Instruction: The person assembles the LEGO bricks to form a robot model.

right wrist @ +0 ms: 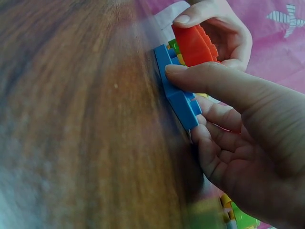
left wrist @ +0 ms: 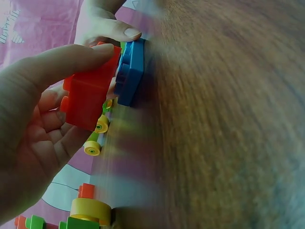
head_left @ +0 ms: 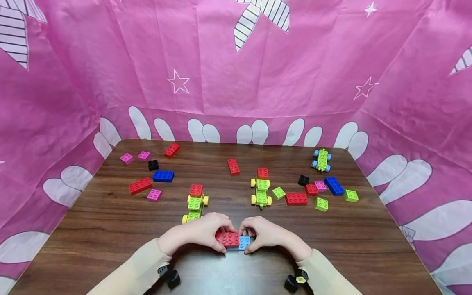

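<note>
A red building brick (head_left: 227,239) is held between the thumb and fingers of my left hand (head_left: 210,228). It sits just over the left part of a light blue brick (head_left: 245,242). In the left wrist view the red brick (left wrist: 90,93) is tilted, with a gap between it and the blue brick's studs. My right hand (head_left: 268,232) pinches the blue brick by its right end, thumb on the near side. In the right wrist view that blue brick (right wrist: 174,90) lies low at the tabletop, studs up; its left end is partly behind the red brick in the head view.
Two green wheeled bases with yellow wheels and red bricks, one left (head_left: 194,203) and one right (head_left: 262,191), stand beyond my hands. A green base with blue wheels (head_left: 322,160) stands far right. Loose bricks lie left, including a blue brick (head_left: 163,176), and right, including a red brick (head_left: 296,199).
</note>
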A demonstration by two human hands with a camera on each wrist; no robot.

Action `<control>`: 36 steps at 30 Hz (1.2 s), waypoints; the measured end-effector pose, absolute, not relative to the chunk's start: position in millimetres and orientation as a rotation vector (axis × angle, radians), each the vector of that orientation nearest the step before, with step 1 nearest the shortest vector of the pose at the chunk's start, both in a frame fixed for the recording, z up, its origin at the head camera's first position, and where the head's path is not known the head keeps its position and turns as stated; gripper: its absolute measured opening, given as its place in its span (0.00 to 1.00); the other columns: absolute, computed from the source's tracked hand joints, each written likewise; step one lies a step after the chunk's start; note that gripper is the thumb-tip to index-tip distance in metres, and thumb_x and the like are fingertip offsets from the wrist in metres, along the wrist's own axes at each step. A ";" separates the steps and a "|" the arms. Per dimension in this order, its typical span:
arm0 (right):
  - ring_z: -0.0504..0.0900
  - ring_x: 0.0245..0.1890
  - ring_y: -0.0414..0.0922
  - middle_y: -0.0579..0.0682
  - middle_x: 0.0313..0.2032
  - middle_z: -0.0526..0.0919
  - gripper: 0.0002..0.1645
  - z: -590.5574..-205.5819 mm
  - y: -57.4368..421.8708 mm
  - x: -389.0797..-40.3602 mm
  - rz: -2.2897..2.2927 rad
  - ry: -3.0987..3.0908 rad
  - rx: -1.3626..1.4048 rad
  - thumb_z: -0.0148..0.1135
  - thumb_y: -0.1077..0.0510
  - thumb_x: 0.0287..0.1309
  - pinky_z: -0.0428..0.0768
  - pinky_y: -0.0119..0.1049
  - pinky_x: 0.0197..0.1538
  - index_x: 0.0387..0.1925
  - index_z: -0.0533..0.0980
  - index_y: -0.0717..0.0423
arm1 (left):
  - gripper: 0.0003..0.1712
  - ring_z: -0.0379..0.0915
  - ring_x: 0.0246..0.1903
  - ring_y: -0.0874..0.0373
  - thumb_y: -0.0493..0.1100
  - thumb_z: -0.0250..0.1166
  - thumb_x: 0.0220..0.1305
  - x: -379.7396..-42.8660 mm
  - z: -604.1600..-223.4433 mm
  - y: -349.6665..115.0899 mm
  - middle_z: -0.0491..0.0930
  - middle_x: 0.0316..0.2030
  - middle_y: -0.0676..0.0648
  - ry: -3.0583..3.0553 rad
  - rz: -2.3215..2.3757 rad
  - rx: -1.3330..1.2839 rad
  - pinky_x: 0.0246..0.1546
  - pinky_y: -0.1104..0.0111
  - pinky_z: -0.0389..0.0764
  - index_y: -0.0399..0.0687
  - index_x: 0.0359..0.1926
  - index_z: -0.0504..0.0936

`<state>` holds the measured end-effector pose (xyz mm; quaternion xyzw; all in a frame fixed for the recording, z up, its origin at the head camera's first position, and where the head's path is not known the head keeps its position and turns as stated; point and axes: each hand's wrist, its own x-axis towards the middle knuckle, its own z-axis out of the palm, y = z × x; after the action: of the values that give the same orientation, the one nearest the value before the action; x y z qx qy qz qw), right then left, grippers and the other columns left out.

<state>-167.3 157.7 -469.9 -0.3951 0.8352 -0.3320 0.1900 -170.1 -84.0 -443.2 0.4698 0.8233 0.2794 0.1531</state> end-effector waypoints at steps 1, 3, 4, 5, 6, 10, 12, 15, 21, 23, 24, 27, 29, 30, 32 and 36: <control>0.68 0.26 0.28 0.36 0.26 0.73 0.20 -469.7 157.6 -167.1 -0.934 2.348 -1.112 0.78 0.55 0.37 0.70 0.21 0.30 0.34 0.77 0.50 | 0.24 0.72 0.37 0.73 0.47 0.78 0.42 -170.1 -444.0 -84.1 0.78 0.35 0.58 2.362 0.798 1.349 0.40 0.81 0.74 0.50 0.44 0.82; 0.68 0.26 0.28 0.36 0.26 0.73 0.20 -469.0 157.5 -166.8 -0.935 2.349 -1.112 0.78 0.55 0.37 0.70 0.21 0.30 0.34 0.77 0.50 | 0.24 0.72 0.37 0.73 0.47 0.78 0.42 -170.4 -445.3 -84.1 0.78 0.35 0.59 2.360 0.798 1.349 0.40 0.81 0.74 0.50 0.44 0.82; 0.68 0.26 0.28 0.36 0.26 0.73 0.20 -468.7 157.4 -166.6 -0.934 2.349 -1.110 0.78 0.55 0.37 0.70 0.21 0.30 0.34 0.77 0.51 | 0.25 0.72 0.37 0.73 0.47 0.78 0.42 -170.6 -445.9 -84.2 0.78 0.35 0.59 2.357 0.798 1.349 0.40 0.81 0.74 0.50 0.44 0.82; 0.68 0.26 0.28 0.36 0.26 0.73 0.20 -468.5 157.3 -166.6 -0.934 2.350 -1.109 0.78 0.55 0.37 0.70 0.21 0.30 0.34 0.77 0.51 | 0.25 0.72 0.36 0.74 0.47 0.78 0.42 -170.6 -446.3 -84.3 0.78 0.35 0.59 2.354 0.799 1.347 0.40 0.81 0.74 0.50 0.44 0.82; 0.68 0.26 0.28 0.36 0.27 0.73 0.20 -468.3 157.2 -166.4 -0.933 2.350 -1.108 0.78 0.55 0.37 0.70 0.21 0.30 0.34 0.77 0.51 | 0.25 0.72 0.36 0.74 0.47 0.78 0.42 -170.7 -446.5 -84.4 0.78 0.35 0.59 2.351 0.799 1.345 0.40 0.81 0.74 0.50 0.43 0.82; 0.68 0.26 0.28 0.36 0.27 0.73 0.20 -468.5 156.9 -166.3 -0.927 2.352 -1.105 0.78 0.55 0.37 0.70 0.21 0.30 0.34 0.77 0.51 | 0.25 0.72 0.36 0.74 0.47 0.79 0.41 -170.3 -446.9 -84.3 0.78 0.35 0.59 2.349 0.797 1.343 0.40 0.81 0.74 0.50 0.43 0.82; 0.68 0.26 0.28 0.36 0.27 0.73 0.20 -468.7 156.8 -166.5 -0.927 2.353 -1.106 0.78 0.55 0.37 0.70 0.21 0.30 0.34 0.77 0.50 | 0.25 0.71 0.36 0.74 0.47 0.79 0.40 -170.2 -447.2 -84.0 0.78 0.35 0.59 2.353 0.792 1.344 0.39 0.81 0.73 0.50 0.43 0.82; 0.68 0.27 0.28 0.35 0.27 0.72 0.20 -468.8 156.8 -166.9 -0.927 2.356 -1.105 0.78 0.54 0.37 0.70 0.21 0.30 0.34 0.77 0.50 | 0.25 0.72 0.35 0.74 0.47 0.79 0.40 -170.2 -448.0 -83.5 0.78 0.35 0.59 2.356 0.788 1.343 0.39 0.81 0.73 0.50 0.43 0.82; 0.68 0.26 0.28 0.35 0.27 0.72 0.20 -469.6 157.3 -167.7 -0.929 2.353 -1.108 0.78 0.54 0.37 0.70 0.21 0.30 0.34 0.77 0.49 | 0.26 0.72 0.36 0.74 0.46 0.79 0.40 -170.5 -448.4 -83.2 0.79 0.36 0.58 2.351 0.795 1.337 0.40 0.81 0.74 0.50 0.43 0.82; 0.68 0.27 0.28 0.35 0.27 0.72 0.20 -469.7 157.3 -167.9 -0.929 2.352 -1.106 0.78 0.54 0.37 0.70 0.21 0.30 0.34 0.77 0.49 | 0.26 0.72 0.36 0.74 0.46 0.79 0.40 -170.1 -448.1 -83.1 0.79 0.36 0.58 2.350 0.797 1.332 0.40 0.81 0.74 0.50 0.44 0.82; 0.68 0.27 0.28 0.35 0.27 0.72 0.20 -469.8 157.3 -168.1 -0.929 2.351 -1.104 0.78 0.54 0.38 0.70 0.21 0.30 0.34 0.77 0.49 | 0.26 0.72 0.36 0.74 0.47 0.79 0.40 -169.8 -447.7 -83.1 0.79 0.37 0.58 2.349 0.799 1.327 0.40 0.81 0.74 0.50 0.44 0.82; 0.68 0.27 0.28 0.35 0.27 0.72 0.20 -468.9 157.0 -168.3 -0.931 2.347 -1.095 0.78 0.54 0.38 0.70 0.22 0.31 0.34 0.77 0.49 | 0.26 0.72 0.36 0.74 0.47 0.79 0.41 -168.9 -446.8 -83.0 0.79 0.37 0.58 2.348 0.801 1.304 0.40 0.81 0.74 0.50 0.44 0.82; 0.69 0.27 0.29 0.36 0.27 0.72 0.20 -468.2 156.9 -168.3 -0.932 2.346 -1.090 0.78 0.54 0.38 0.70 0.22 0.30 0.34 0.77 0.49 | 0.26 0.72 0.36 0.74 0.47 0.79 0.41 -168.4 -446.4 -82.8 0.78 0.37 0.58 2.349 0.799 1.290 0.40 0.81 0.74 0.50 0.44 0.81; 0.69 0.27 0.29 0.36 0.27 0.72 0.20 -468.1 156.7 -168.4 -0.932 2.346 -1.091 0.78 0.54 0.38 0.70 0.22 0.30 0.34 0.77 0.49 | 0.26 0.72 0.36 0.74 0.47 0.79 0.41 -168.2 -446.1 -82.7 0.78 0.37 0.58 2.351 0.795 1.285 0.40 0.81 0.74 0.50 0.44 0.81; 0.69 0.27 0.29 0.36 0.27 0.72 0.20 -467.7 156.7 -168.3 -0.932 2.347 -1.091 0.78 0.54 0.38 0.70 0.22 0.30 0.34 0.77 0.49 | 0.26 0.72 0.35 0.74 0.48 0.79 0.41 -168.1 -445.8 -82.6 0.78 0.37 0.58 2.355 0.789 1.283 0.39 0.81 0.74 0.50 0.44 0.81; 0.68 0.26 0.29 0.36 0.27 0.72 0.20 -467.7 156.6 -168.1 -0.932 2.347 -1.096 0.78 0.54 0.38 0.70 0.22 0.30 0.34 0.77 0.49 | 0.27 0.72 0.35 0.73 0.48 0.80 0.40 -168.4 -446.0 -82.7 0.78 0.37 0.59 2.360 0.778 1.291 0.39 0.81 0.73 0.51 0.44 0.81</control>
<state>-168.1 156.6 -467.7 -0.3907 0.8365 -0.3323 0.1930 -168.4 -82.7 -446.0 0.4545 0.8305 0.2737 0.1697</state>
